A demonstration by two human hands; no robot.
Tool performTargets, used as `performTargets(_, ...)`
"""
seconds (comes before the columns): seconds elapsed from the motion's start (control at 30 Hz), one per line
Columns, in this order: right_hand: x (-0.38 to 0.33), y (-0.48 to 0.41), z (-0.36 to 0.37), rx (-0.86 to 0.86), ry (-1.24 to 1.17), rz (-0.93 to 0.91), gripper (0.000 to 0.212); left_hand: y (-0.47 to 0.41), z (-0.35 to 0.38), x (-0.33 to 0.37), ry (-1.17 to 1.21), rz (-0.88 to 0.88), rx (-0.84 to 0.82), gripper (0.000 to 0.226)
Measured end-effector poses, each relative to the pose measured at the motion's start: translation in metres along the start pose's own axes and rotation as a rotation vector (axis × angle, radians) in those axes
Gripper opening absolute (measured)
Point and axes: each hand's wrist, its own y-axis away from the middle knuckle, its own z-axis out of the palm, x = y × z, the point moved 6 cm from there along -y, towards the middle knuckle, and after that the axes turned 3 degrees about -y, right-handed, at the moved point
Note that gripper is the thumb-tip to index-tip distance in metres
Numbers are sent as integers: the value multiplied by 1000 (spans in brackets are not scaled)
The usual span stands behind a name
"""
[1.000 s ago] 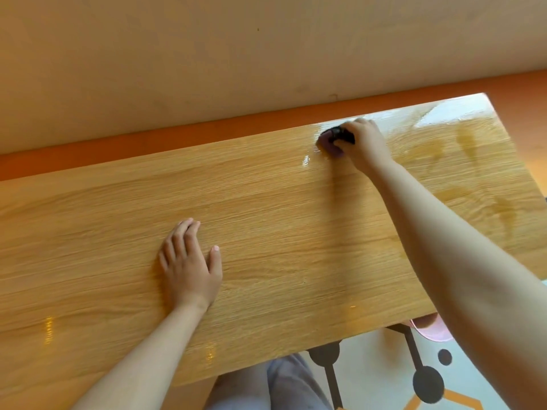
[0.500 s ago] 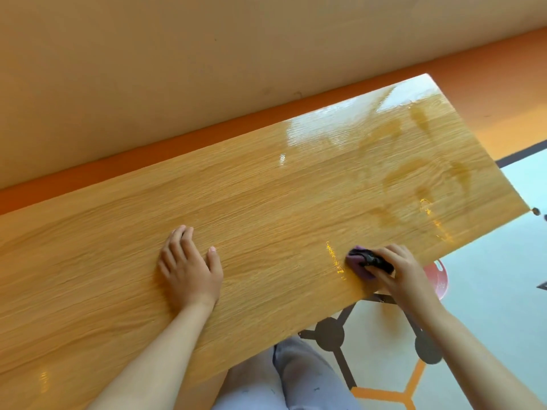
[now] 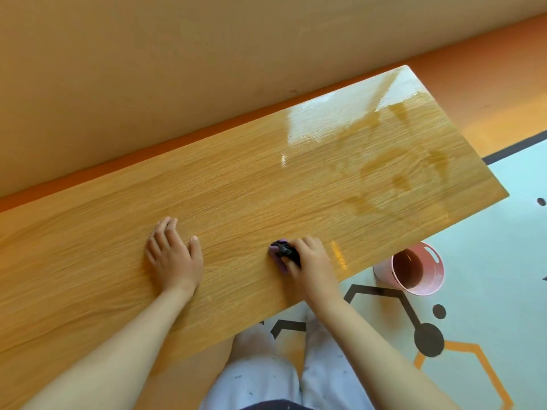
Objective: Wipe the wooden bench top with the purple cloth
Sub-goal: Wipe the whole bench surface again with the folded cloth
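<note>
The wooden bench top (image 3: 236,184) runs from the lower left to the upper right, with wet, glossy streaks on its right half. My right hand (image 3: 310,263) grips the bunched purple cloth (image 3: 281,253) and presses it on the bench near the front edge; the cloth looks dark on top and is mostly hidden under my fingers. My left hand (image 3: 174,255) lies flat on the wood to the left of the cloth, fingers straight, holding nothing.
A pink bucket (image 3: 414,269) stands on the patterned floor just beyond the bench's front edge, right of my right hand. A beige wall (image 3: 177,69) with an orange base strip runs along the far side. My legs (image 3: 281,374) are below the bench edge.
My right hand has drawn the cloth from the far edge to the near edge of the bench, then leftward toward my left hand. The left hand has stayed flat in place.
</note>
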Motion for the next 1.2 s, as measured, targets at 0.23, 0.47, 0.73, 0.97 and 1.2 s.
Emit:
performTargets(0.23, 73, 10, -57, 22, -8, -27, 16, 32, 3, 52, 86, -35, 44, 49)
performTargets(0.47, 210, -2, -179, 305, 26, 280, 12, 71, 38, 170, 187, 101, -50, 54)
performTargets(0.73, 219, -6, -195, 370, 57, 374, 11, 68, 52, 187, 78, 63, -30, 53)
performTargets(0.97, 89, -23, -79, -66, -42, -95, 14, 66, 52, 191, 70, 48, -33, 54)
performTargets(1.2, 129, -54, -113, 39, -61, -22, 11, 65, 51, 191, 53, 47, -29, 55)
